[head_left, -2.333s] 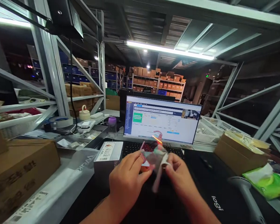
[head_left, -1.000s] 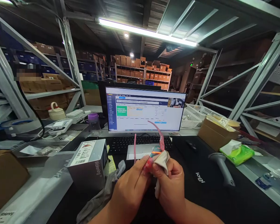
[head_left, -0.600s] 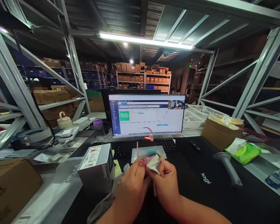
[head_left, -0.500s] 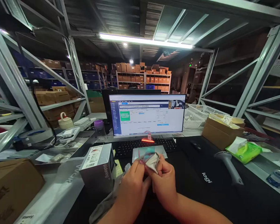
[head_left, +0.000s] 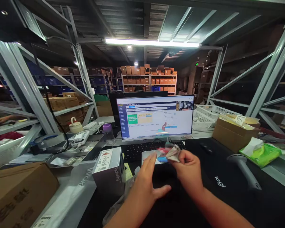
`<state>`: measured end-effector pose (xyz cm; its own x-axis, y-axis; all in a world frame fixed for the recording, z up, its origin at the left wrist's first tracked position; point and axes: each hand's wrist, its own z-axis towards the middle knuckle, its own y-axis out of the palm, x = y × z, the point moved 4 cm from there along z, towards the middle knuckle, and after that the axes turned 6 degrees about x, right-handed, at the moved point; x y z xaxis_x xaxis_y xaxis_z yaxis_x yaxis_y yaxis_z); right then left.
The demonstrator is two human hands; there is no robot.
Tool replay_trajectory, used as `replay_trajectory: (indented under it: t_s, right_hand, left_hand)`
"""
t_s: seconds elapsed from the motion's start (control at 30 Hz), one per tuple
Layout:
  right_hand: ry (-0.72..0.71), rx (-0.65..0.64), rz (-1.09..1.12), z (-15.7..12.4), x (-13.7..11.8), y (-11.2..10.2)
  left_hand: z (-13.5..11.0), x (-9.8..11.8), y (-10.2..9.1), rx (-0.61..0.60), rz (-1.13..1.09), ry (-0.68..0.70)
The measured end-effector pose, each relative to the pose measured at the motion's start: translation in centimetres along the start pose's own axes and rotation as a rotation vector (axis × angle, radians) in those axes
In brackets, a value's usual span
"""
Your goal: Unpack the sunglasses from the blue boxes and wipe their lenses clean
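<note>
Because the right hand [head_left: 189, 169] is caught in motion, what it grips is smeared. Its fingers are closed around a pale cloth [head_left: 174, 152] bunched at the fingertips. Pink glasses [head_left: 161, 154] are pressed against that cloth; the lens and frame outline cannot be made out. Both are held above the near edge of the keyboard [head_left: 136, 151], in front of the monitor [head_left: 155, 117].

The left hand [head_left: 146, 182] is just left of the right one. It is open, with fingers spread and thumb out, and holds nothing. It hovers over the black desk mat [head_left: 218, 190], and whether it touches the mat cannot be told.

A crumpled plastic bag [head_left: 120, 205] lies partly hidden behind the left forearm. A grey carton [head_left: 110, 172] stands upright just left of it.

To the right, a handheld scanner [head_left: 244, 171] lies on the mat, well apart from the hands. Further right are a green tissue pack [head_left: 261, 153] and an open cardboard box [head_left: 231, 134]. At the near left, a brown carton [head_left: 19, 190] is cut off by the frame edge, and its print is unreadable.
</note>
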<state>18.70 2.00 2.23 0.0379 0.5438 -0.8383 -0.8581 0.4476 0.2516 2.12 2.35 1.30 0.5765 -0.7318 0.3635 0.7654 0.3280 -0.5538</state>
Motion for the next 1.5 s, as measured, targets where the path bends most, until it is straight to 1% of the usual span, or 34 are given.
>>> replay_trajectory:
  t_s: [0.1,0.17,0.23,0.3,0.4,0.43,0.47,0.5,0.57,0.67,0.7,0.73,0.8,0.87,0.9,0.97,1.0,1.1,1.17,1.2,1.27,1.33,1.43,1.5]
  right_hand:
    - [0.048,-0.007,-0.003,3.0,-1.0,-2.2]
    - [0.088,-0.066,-0.070,4.2,-1.5,-3.3]
    - [0.080,-0.149,-0.168,4.4,-1.8,-3.5]
    - [0.037,-0.292,-0.251,3.6,-1.9,-2.5]
    - [0.017,-0.564,-0.296,1.1,-1.6,0.0]
    - [0.029,-0.625,-0.294,0.3,-1.4,0.7]
    - [0.042,-0.656,-0.282,-0.3,-1.4,1.2]
    - [0.057,-0.671,-0.261,-0.7,-1.4,1.5]
    - [0.074,-0.698,-0.215,-0.9,-1.6,1.6]
    - [0.073,-0.772,-0.194,0.0,-1.9,1.1]
    - [0.094,-0.790,-0.197,0.5,-1.8,0.7]
    - [0.134,-0.803,-0.186,1.1,-1.6,0.3]
    - [0.261,-0.847,-0.117,2.0,-1.0,-0.3]
    - [0.379,-0.902,-0.037,2.5,-0.3,-0.6]
    - [0.415,-0.917,-0.010,2.8,0.0,-0.7]
    - [0.428,-0.887,0.008,3.3,0.3,-0.7]
    - [0.403,-0.839,0.009,3.7,0.4,-0.8]
    - [0.296,-0.608,0.021,5.1,0.2,-1.4]
    - [0.274,-0.471,0.044,5.9,0.0,-2.1]
    - [0.282,-0.436,0.063,6.2,-0.1,-2.4]
    - [0.315,-0.430,0.097,6.3,-0.1,-2.5]
    - [0.345,-0.462,0.118,5.6,-0.2,-1.9]
    - [0.353,-0.473,0.160,3.1,-0.1,-0.1]
    - [0.312,-0.454,0.200,0.8,0.2,1.3]
  left_hand:
    - [0.2,-0.3,-1.7,0.084,0.097,0.077]
    - [0.5,0.0,-2.9,0.165,0.130,0.102]
    - [0.6,0.8,-3.6,0.193,0.186,0.157]
    - [0.6,1.7,-3.6,0.137,0.260,0.253]
    - [0.6,2.3,-2.9,-0.022,0.298,0.373]
    - [0.6,2.3,-2.7,-0.049,0.287,0.393]
    - [0.6,2.2,-2.6,-0.055,0.269,0.399]
    - [0.6,2.0,-2.6,-0.045,0.247,0.383]
    - [0.8,1.5,-2.7,-0.008,0.204,0.303]
    - [1.0,0.7,-3.1,0.081,0.165,0.186]
    - [0.9,0.4,-3.3,0.117,0.157,0.160]
    - [0.9,0.2,-3.4,0.151,0.146,0.138]
    - [0.9,-0.4,-3.5,0.186,0.114,0.082]
    - [1.0,-0.8,-3.4,0.178,0.080,0.018]
    - [1.0,-0.9,-3.2,0.171,0.068,-0.010]
    - [1.1,-1.0,-3.0,0.169,0.059,-0.066]
    - [1.2,-1.0,-2.9,0.176,0.059,-0.095]
    - [1.2,-1.5,-3.1,0.208,0.085,-0.252]
    - [1.2,-2.0,-3.7,0.248,0.118,-0.363]
    - [1.2,-2.1,-4.0,0.281,0.135,-0.401]
    - [1.1,-2.3,-4.8,0.364,0.148,-0.425]
    - [1.0,-2.2,-5.4,0.443,0.134,-0.410]
    - [0.9,-2.1,-5.4,0.512,0.140,-0.353]
    - [0.8,-2.0,-5.0,0.519,0.180,-0.321]
